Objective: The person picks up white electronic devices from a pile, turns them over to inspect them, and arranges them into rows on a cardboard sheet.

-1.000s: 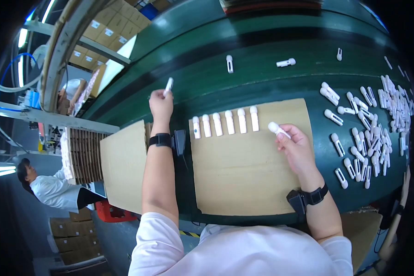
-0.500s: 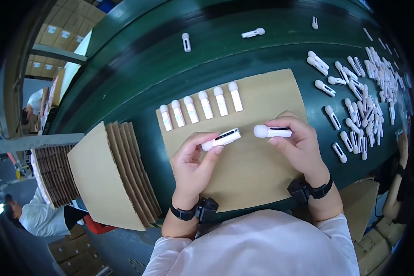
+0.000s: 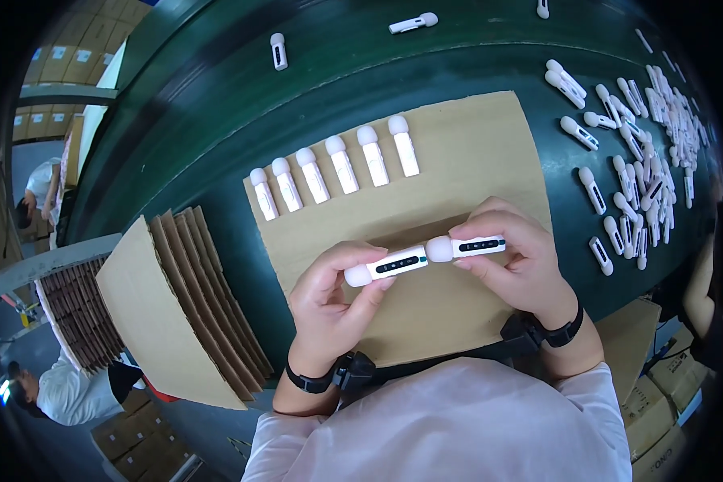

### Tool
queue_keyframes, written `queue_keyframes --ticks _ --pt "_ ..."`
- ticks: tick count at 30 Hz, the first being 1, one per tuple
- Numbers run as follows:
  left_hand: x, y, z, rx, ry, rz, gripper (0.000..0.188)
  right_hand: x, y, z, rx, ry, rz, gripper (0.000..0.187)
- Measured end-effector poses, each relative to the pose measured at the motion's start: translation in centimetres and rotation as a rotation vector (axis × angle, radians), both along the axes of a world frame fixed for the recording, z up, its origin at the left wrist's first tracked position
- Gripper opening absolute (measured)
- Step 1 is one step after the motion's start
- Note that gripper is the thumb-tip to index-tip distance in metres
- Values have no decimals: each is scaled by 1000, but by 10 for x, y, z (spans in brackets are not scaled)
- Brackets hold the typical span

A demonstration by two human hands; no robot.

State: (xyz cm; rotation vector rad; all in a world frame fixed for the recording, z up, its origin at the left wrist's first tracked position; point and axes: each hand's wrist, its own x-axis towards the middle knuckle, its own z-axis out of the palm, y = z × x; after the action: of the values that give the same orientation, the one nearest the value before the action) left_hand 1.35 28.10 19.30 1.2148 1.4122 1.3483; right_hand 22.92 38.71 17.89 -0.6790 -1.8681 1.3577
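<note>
My left hand [image 3: 327,296] pinches a small white wand massager [image 3: 399,263] between thumb and fingers. Its round head points left and its dark button panel faces up. In my right hand [image 3: 524,263] is a second wand massager [image 3: 479,247], also panel up, its round head against or just beside the tail of the first. Both are held above a brown cardboard sheet [image 3: 426,325]. Along the sheet's far edge lies a slanted row of several white massagers [image 3: 341,166], round heads pointing away from me, no dark panels showing.
Loose massagers [image 3: 647,181] are heaped on the green table [image 3: 490,68] at the right, with a few more at the far side. Stacked cardboard sheets [image 3: 169,313] lean at the left. One person [image 3: 76,386] is at the lower left; another person's arm [image 3: 700,289] shows at the right edge.
My hands have come together, closing the gap between the two massagers. Both massagers have rolled so their button panels face up more fully. The view has shifted slightly.
</note>
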Motion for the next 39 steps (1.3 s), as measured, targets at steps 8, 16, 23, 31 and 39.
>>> queue_keyframes --ticks 8,16,23,31,39 --pt "-1 1 -6 41 30 -24 26 0 -2 2 45 3 3 28" --pt "0 3 -9 74 43 -30 25 -1 -2 3 42 -2 5 26" --pt "5 6 -6 91 90 -28 25 1 -1 5 85 43 51 25" --pt "2 14 -11 146 198 -72 24 0 -3 4 89 56 -118 28" --pt "22 17 3 190 106 -98 25 -3 -15 29 430 -102 -4 34"
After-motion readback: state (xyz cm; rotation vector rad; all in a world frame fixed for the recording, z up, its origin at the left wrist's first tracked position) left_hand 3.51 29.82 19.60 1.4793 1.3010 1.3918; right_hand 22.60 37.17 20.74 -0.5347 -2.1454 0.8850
